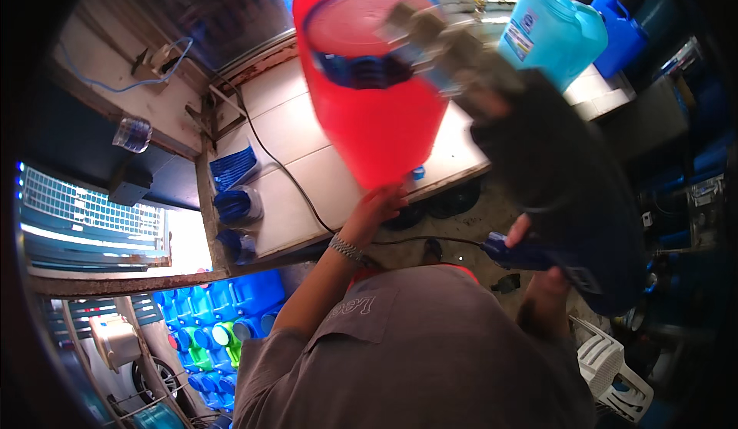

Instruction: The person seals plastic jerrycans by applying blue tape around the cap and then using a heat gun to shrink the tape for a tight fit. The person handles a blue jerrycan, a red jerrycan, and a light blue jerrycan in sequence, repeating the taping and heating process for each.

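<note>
A red plastic jug stands before me at the tiled counter, with a wide round lid on top. Glossy blue material runs around the lid's rim. My left hand, below a metal-banded wristwatch, holds the jug by its lower end; part of the grip is hidden. In my right hand is the handle of a dark corded heat gun. The tool's blurred nozzle end is close to the lid's right side in the view. A small blue piece lies beside the jug's base.
A black cord crosses the tiled counter to the heat gun. Turquoise and blue jugs stand at the upper right. Blue packets lie at the left edge. Several blue containers are stacked lower left; white plastic chairs stand lower right.
</note>
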`<state>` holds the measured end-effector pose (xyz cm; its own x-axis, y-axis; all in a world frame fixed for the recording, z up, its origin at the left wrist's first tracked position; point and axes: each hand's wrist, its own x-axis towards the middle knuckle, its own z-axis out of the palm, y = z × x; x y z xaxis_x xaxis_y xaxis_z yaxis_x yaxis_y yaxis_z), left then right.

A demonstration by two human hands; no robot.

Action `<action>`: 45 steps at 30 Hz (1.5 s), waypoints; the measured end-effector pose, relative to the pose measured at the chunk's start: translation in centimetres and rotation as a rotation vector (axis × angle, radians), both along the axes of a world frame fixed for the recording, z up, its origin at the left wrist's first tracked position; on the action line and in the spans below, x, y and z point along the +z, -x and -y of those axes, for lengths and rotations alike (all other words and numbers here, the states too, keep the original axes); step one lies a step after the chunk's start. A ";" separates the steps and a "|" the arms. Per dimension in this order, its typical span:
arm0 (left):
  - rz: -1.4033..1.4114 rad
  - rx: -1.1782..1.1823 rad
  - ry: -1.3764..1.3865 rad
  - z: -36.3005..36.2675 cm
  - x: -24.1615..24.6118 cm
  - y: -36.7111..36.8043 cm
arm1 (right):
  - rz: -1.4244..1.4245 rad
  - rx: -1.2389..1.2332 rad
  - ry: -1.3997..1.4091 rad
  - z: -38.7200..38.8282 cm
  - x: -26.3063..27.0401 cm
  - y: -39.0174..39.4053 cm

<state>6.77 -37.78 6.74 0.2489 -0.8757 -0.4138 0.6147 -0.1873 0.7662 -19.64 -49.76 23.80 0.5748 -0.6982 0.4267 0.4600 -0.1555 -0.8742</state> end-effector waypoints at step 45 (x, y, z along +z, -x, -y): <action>-0.284 0.749 -0.139 10.5 -9.0 5.0 | -0.553 0.243 -0.486 9.7 -16.8 9.7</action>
<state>1.79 -48.31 -2.27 0.6171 -0.4545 -0.6423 0.7825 0.2683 0.5619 -29.36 -59.47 7.02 0.7758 -0.5609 -0.2891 -0.0909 0.3540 -0.9308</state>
